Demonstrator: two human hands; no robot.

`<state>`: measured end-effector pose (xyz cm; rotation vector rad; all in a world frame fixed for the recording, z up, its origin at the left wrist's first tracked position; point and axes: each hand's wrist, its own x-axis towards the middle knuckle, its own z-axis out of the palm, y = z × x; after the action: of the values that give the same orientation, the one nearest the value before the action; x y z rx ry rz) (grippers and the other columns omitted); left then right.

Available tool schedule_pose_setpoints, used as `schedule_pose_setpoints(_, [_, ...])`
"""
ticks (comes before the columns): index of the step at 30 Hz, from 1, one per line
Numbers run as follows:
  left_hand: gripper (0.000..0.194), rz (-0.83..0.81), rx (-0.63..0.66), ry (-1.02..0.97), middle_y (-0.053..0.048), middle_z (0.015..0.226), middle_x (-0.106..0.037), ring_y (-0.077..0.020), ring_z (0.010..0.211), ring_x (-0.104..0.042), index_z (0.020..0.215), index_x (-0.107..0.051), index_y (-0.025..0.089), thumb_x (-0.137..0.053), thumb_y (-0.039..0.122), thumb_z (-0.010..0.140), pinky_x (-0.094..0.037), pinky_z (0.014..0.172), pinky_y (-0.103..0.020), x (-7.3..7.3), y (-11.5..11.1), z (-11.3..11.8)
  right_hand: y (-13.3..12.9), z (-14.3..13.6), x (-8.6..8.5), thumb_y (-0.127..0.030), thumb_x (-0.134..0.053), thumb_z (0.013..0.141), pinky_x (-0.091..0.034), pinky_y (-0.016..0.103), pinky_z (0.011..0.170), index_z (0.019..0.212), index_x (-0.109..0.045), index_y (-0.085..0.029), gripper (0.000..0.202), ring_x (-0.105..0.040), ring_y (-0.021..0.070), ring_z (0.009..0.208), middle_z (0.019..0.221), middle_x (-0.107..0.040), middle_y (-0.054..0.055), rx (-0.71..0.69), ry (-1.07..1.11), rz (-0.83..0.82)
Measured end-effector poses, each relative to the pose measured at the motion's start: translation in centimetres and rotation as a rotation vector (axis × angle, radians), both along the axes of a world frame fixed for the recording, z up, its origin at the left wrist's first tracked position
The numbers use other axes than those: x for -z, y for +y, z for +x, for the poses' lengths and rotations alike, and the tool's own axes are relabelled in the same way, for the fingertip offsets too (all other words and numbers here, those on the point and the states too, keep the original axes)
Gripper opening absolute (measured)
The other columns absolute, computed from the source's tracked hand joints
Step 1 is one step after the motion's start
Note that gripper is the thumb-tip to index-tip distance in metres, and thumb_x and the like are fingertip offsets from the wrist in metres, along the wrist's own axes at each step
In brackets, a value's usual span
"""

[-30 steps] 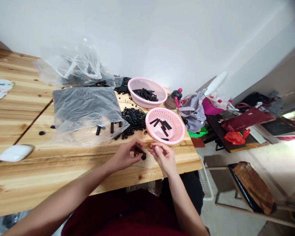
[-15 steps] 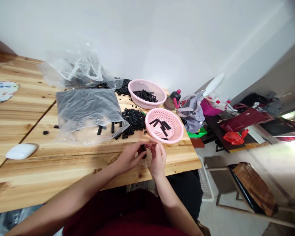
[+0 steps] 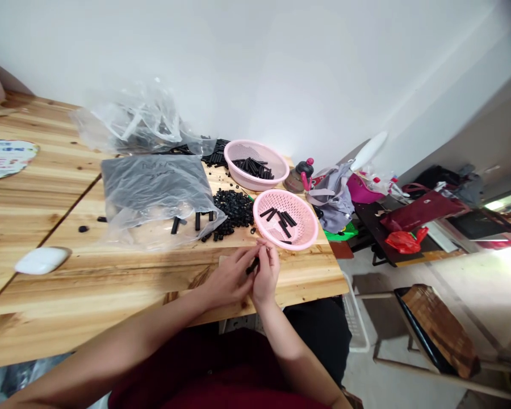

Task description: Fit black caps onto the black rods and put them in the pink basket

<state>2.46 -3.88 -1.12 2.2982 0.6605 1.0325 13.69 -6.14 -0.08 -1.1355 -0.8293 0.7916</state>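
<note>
Close to the table's front edge, my left hand point(image 3: 227, 278) and my right hand point(image 3: 266, 275) meet with their fingers closed around one short black tube point(image 3: 252, 265). The tube slants between them, and its upper end is hidden by my fingers. Just beyond my hands stands a pink basket point(image 3: 287, 241) with several black tubes lying loose in it. A heap of small black pieces point(image 3: 234, 207) lies to the left of that basket. Behind it, a second pink basket point(image 3: 259, 182) holds many similar black tubes.
A clear plastic bag point(image 3: 157, 187) of dark content lies flat left of the heap, with crumpled bags point(image 3: 145, 119) behind. A white mouse-shaped object point(image 3: 42, 261) rests at left. Along the right stand a bottle point(image 3: 298, 175), a grey bag point(image 3: 334, 199) and a stool point(image 3: 438, 329).
My hands have drawn closer together, and the black tube has turned from near upright to a slant. The view has shifted slightly. The baskets and heap look the same.
</note>
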Motion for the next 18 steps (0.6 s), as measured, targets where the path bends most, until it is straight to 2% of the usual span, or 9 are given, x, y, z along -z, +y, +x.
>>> schedule_pose_setpoints(2, [0.062,-0.015,-0.045,-0.098,-0.018,0.135,-0.048,-0.0311,0.124,-0.049,0.147,-0.032,0.017,-0.050,0.026,0.089,-0.046,0.103,-0.049,-0.4,-0.1,-0.4,0.2,-0.5,-0.3,-0.047,-0.050,0.093,-0.048,0.028,0.070,0.098,-0.067,-0.020,0.032,-0.057,0.0162,0.075,0.085,-0.063,0.004,-0.023,-0.026,-0.033])
schedule_pose_setpoints(5, [0.066,0.000,-0.102,-0.202,-0.020,0.142,-0.041,-0.0341,0.133,-0.040,0.149,-0.026,0.017,-0.050,0.033,0.090,-0.037,0.110,-0.055,-0.5,-0.1,-0.7,0.4,-1.0,-0.3,-0.052,-0.050,0.093,-0.040,0.025,0.053,0.085,-0.066,-0.021,0.036,-0.043,0.0131,0.055,0.062,-0.050,-0.002,-0.067,-0.068,-0.069])
schedule_pose_setpoints(7, [0.071,-0.033,-0.075,-0.184,-0.021,0.151,-0.033,-0.0360,0.140,-0.032,0.153,-0.019,0.016,-0.051,0.034,0.092,-0.030,0.115,-0.056,-0.5,-0.1,-0.6,0.6,-1.0,0.1,-0.055,-0.051,0.092,-0.034,0.026,0.049,0.069,-0.060,-0.021,0.041,-0.035,0.0120,0.050,0.055,-0.041,-0.003,-0.090,-0.127,-0.065])
schedule_pose_setpoints(9, [0.069,-0.111,0.006,-0.124,-0.020,0.155,-0.030,-0.0346,0.143,-0.031,0.154,-0.016,0.016,-0.048,0.032,0.095,-0.029,0.118,-0.051,-0.5,-0.2,-0.3,0.9,-0.6,0.6,-0.059,-0.050,0.091,-0.030,0.028,0.046,0.054,-0.046,-0.022,0.052,-0.030,0.0115,0.048,0.050,-0.035,-0.004,-0.113,-0.178,-0.060])
schedule_pose_setpoints(11, [0.062,-0.191,0.077,-0.083,-0.018,0.154,-0.035,-0.0310,0.141,-0.037,0.154,-0.018,0.017,-0.042,0.028,0.098,-0.033,0.117,-0.046,-0.5,-0.5,0.1,1.2,0.0,1.2,-0.064,-0.046,0.090,-0.026,0.028,0.044,0.048,-0.034,-0.023,0.060,-0.026,0.0111,0.046,0.047,-0.030,-0.004,-0.120,-0.216,-0.070])
schedule_pose_setpoints(13, [0.056,-0.228,0.110,-0.084,-0.018,0.148,-0.042,-0.0292,0.137,-0.044,0.152,-0.023,0.015,-0.038,0.026,0.099,-0.037,0.115,-0.044,-0.4,-0.7,0.5,1.3,0.7,1.7,-0.069,-0.044,0.088,-0.024,0.028,0.043,0.045,-0.030,-0.024,0.064,-0.024,0.0105,0.045,0.044,-0.028,-0.004,-0.103,-0.253,-0.078])
schedule_pose_setpoints(18, [0.056,-0.229,0.083,-0.117,-0.019,0.143,-0.048,-0.0325,0.134,-0.047,0.149,-0.031,0.012,-0.042,0.021,0.095,-0.039,0.114,-0.042,0.4,-1.2,1.0,1.4,1.4,2.1,-0.073,-0.043,0.086,-0.032,0.028,0.043,0.043,-0.040,-0.022,0.067,-0.032,0.0111,0.045,0.043,-0.036,-0.002,-0.131,-0.266,-0.062])
